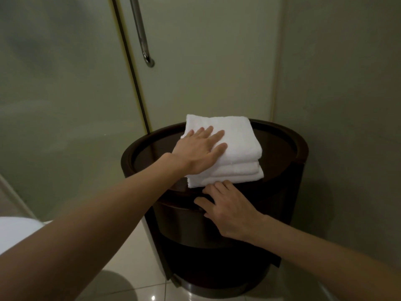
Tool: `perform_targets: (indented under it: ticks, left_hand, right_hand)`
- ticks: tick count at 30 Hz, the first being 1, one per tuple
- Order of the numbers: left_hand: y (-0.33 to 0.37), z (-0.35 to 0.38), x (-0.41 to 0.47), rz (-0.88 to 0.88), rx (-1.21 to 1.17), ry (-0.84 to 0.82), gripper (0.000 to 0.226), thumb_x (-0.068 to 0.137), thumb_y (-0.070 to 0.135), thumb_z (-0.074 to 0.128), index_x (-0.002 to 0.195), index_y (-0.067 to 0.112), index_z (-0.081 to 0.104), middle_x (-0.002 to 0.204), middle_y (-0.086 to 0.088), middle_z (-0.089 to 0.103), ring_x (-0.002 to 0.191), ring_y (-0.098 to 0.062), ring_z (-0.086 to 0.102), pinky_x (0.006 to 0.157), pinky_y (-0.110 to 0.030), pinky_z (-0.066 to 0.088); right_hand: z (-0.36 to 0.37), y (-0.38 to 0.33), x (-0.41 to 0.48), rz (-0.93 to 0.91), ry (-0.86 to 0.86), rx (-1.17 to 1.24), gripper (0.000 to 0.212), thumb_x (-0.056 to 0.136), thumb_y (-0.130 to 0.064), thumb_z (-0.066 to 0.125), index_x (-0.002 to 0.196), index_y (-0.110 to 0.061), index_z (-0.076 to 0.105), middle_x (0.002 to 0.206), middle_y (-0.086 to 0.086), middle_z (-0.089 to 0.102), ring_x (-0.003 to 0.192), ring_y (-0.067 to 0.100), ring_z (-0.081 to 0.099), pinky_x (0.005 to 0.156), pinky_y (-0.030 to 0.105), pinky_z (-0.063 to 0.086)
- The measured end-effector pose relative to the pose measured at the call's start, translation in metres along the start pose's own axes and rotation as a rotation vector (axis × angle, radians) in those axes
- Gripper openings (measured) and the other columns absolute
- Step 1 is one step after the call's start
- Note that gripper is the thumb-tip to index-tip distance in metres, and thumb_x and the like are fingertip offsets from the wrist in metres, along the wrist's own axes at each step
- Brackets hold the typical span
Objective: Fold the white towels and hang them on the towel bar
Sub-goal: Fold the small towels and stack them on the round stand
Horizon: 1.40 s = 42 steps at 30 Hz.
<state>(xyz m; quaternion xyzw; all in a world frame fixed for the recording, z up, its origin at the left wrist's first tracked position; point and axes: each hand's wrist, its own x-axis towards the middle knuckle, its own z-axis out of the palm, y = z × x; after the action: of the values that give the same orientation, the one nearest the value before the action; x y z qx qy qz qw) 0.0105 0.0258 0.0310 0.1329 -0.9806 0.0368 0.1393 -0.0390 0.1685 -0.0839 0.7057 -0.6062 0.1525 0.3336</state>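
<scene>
A stack of folded white towels point(236, 148) lies on top of a dark round wooden stand point(282, 146). My left hand point(199, 151) rests flat on the top towel with its fingers spread. My right hand point(227, 208) sits at the stand's near edge, its fingertips touching the bottom towel's front edge; whether they reach under it is hidden. A metal bar point(141, 33) runs upright on the frosted glass door behind the stand, with nothing hanging on it.
Frosted glass panels point(54, 94) fill the left and back. A plain wall point(347, 83) stands close on the right. Pale glossy floor tiles point(134, 279) show below, and a white rounded object point(15, 231) sits at the lower left.
</scene>
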Motion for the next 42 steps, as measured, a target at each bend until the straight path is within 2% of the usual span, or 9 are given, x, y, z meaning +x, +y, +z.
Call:
perform_targets:
  ticks: [3,15,19,26,31,36,38,42]
  left_hand:
    - [0.001,0.0,0.001,0.001,-0.004,0.004,0.058,0.097,0.056,0.015,0.15,0.034,0.018,0.159,-0.004,0.015,0.145,-0.023,0.015,0.116,-0.04,0.008]
    - [0.002,0.0,0.0,-0.002,-0.007,0.002,0.058,0.097,0.056,0.014,0.15,0.033,0.017,0.16,-0.004,0.014,0.146,-0.024,0.012,0.116,-0.04,0.008]
    - [0.001,0.0,0.001,-0.001,-0.006,-0.009,0.059,0.097,0.057,0.014,0.151,0.034,0.016,0.16,-0.004,0.013,0.146,-0.024,0.011,0.117,-0.039,0.006]
    - [0.0,0.0,0.001,0.004,-0.005,-0.017,0.059,0.096,0.057,0.013,0.15,0.034,0.015,0.16,-0.004,0.012,0.147,-0.022,0.011,0.117,-0.039,0.005]
    - [0.0,-0.002,-0.001,0.0,-0.001,-0.039,0.059,0.096,0.057,0.013,0.151,0.034,0.013,0.16,-0.004,0.009,0.147,-0.022,0.008,0.117,-0.039,0.003]
    - [0.001,-0.007,0.0,-0.006,0.017,-0.08,0.06,0.096,0.058,0.011,0.151,0.034,0.01,0.161,-0.004,0.006,0.147,-0.023,0.006,0.117,-0.039,0.002]
    - [0.002,-0.009,0.001,0.0,0.037,-0.087,0.06,0.097,0.057,0.012,0.151,0.033,0.009,0.161,-0.005,0.006,0.147,-0.023,0.007,0.118,-0.04,0.003]
    - [-0.001,-0.015,-0.002,0.029,0.017,-0.078,0.06,0.096,0.057,0.015,0.151,0.033,0.011,0.161,-0.007,0.001,0.147,-0.023,0.005,0.118,-0.04,0.004]
  right_hand:
    - [0.004,-0.001,0.001,0.017,0.039,0.001,0.058,0.063,-0.02,0.083,0.114,-0.017,0.056,0.096,0.011,0.059,0.085,0.025,0.055,0.068,0.036,0.05]
    - [0.01,-0.008,0.004,0.092,0.202,-0.028,0.038,0.058,0.002,0.079,0.093,-0.011,0.072,0.078,0.01,0.061,0.068,0.025,0.058,0.056,0.034,0.048]
    - [0.012,-0.01,0.002,0.093,0.223,-0.022,0.034,0.061,0.0,0.08,0.092,-0.012,0.072,0.079,0.009,0.061,0.07,0.024,0.058,0.059,0.031,0.049]
    - [0.017,-0.009,0.001,0.101,0.19,-0.003,0.04,0.06,-0.004,0.082,0.095,-0.014,0.067,0.084,0.008,0.059,0.078,0.022,0.05,0.064,0.03,0.047]
    - [0.012,-0.008,0.001,0.059,0.169,-0.001,0.043,0.063,-0.008,0.081,0.101,-0.015,0.061,0.087,0.009,0.058,0.08,0.023,0.052,0.066,0.031,0.049]
    - [0.002,-0.006,0.004,0.03,0.079,-0.013,0.046,0.053,-0.011,0.084,0.096,-0.018,0.066,0.087,0.008,0.061,0.078,0.022,0.058,0.067,0.03,0.052]
    - [0.0,-0.005,0.004,0.018,0.058,-0.041,0.041,0.054,-0.014,0.084,0.093,-0.019,0.069,0.087,0.007,0.063,0.077,0.021,0.06,0.066,0.029,0.051]
    - [-0.008,0.001,0.004,-0.043,0.033,-0.089,0.018,0.075,-0.021,0.071,0.093,-0.017,0.068,0.097,0.01,0.067,0.084,0.022,0.062,0.071,0.031,0.053]
